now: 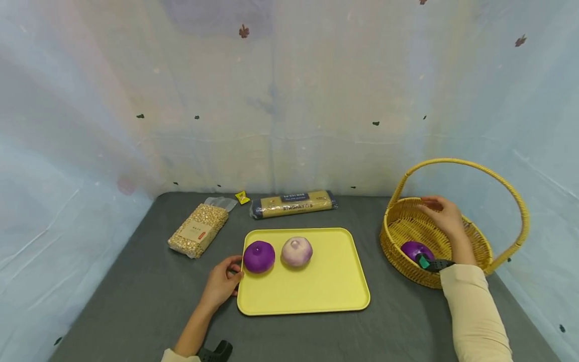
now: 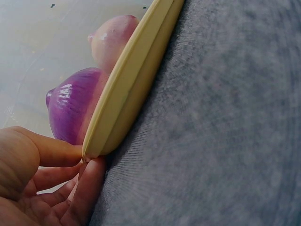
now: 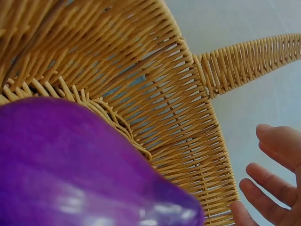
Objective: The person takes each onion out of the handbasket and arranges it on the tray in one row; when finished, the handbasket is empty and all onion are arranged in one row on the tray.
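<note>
Head view: tray (image 1: 316,296) lies flat on the grey table (image 1: 135,301), bearing a purple onion (image 1: 259,256) and a pale onion (image 1: 296,251) side by side near its far-left corner. The left hand (image 1: 221,284) pinches the tray's left rim just beside the purple onion. The right hand (image 1: 445,217) hovers over the basket (image 1: 398,226) with fingers relaxed and holding nothing; a second purple onion (image 1: 415,250) lies inside the basket. A grain bag (image 1: 199,230), a spaghetti pack (image 1: 293,203) and a small yellow sachet (image 1: 242,197) lie behind the tray.

Left wrist view: thumb and fingers (image 2: 56,153) grasp the tray edge (image 2: 127,89); both onions (image 2: 70,110) rise just behind the rim.

Right wrist view: the onion (image 3: 80,169) rests on the basket's woven floor (image 3: 155,94); the fingers (image 3: 270,183) are spread, apart from onion and weave
</note>
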Tool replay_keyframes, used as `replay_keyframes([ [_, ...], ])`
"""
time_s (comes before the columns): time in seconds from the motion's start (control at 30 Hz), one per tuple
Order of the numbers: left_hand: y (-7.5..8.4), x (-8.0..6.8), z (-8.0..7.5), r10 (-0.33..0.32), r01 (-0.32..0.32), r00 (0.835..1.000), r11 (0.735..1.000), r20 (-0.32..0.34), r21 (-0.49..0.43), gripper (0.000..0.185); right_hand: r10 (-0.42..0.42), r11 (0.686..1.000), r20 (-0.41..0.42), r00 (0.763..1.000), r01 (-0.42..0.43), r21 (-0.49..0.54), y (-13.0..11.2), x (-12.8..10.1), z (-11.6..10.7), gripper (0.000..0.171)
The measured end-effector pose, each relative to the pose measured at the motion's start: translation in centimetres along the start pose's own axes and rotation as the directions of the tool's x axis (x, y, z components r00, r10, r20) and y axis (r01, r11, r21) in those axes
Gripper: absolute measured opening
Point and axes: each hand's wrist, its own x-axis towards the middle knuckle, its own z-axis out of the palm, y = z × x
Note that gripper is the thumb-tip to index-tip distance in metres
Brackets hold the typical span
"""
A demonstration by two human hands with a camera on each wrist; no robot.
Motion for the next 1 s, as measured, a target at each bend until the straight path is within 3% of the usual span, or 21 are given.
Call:
replay_keyframes([
  [0.17,0.1,-0.1,0.0,0.004,-0.004,1.0,1.0,-0.002,-0.003,0.039,0.018,1.0,-0.028,0.999,-0.018,0.003,1.5,0.8,0.3,0.048],
  [0.33,0.0,-0.1,0.0,0.008,-0.008,1.0,1.0,-0.005,0.013,0.038,0.008,1.0,-0.006,1.0,-0.008,-0.016,0.6,0.2,0.2,0.05],
  [0.47,0.0,-0.1,0.0,0.008,-0.008,1.0,1.0,-0.007,0.005,0.039,0.013,1.0,0.044,0.999,-0.012,-0.025,-0.3,0.0,0.1,0.054],
  [0.6,0.1,-0.1,0.0,0.008,-0.008,1.0,1.0,-0.005,-0.007,0.039,0.017,1.0,0.204,0.979,-0.019,0.005,-0.1,0.0,0.1,0.058],
  [0.67,0.1,-0.1,0.0,0.008,-0.008,1.0,1.0,-0.003,-0.006,0.039,0.035,0.999,0.328,0.944,-0.045,0.024,-0.1,-0.1,0.1,0.059],
  [0.8,-0.1,0.0,0.1,0.003,-0.003,1.0,1.0,0.0,-0.001,0.038,0.086,0.989,0.567,0.819,-0.14,0.052,-0.4,-0.4,0.0,0.06],
  [0.9,-0.1,0.0,0.1,0.001,-0.001,1.0,1.0,0.003,-0.002,0.038,0.119,0.979,0.674,0.729,-0.201,0.045,-0.5,-0.6,0.2,0.06],
  [1.0,0.1,0.0,0.0,0.0,0.0,1.0,1.0,0.001,-0.005,0.038,0.136,0.97,0.736,0.664,-0.239,0.036,-0.1,-0.5,0.4,0.061],
])
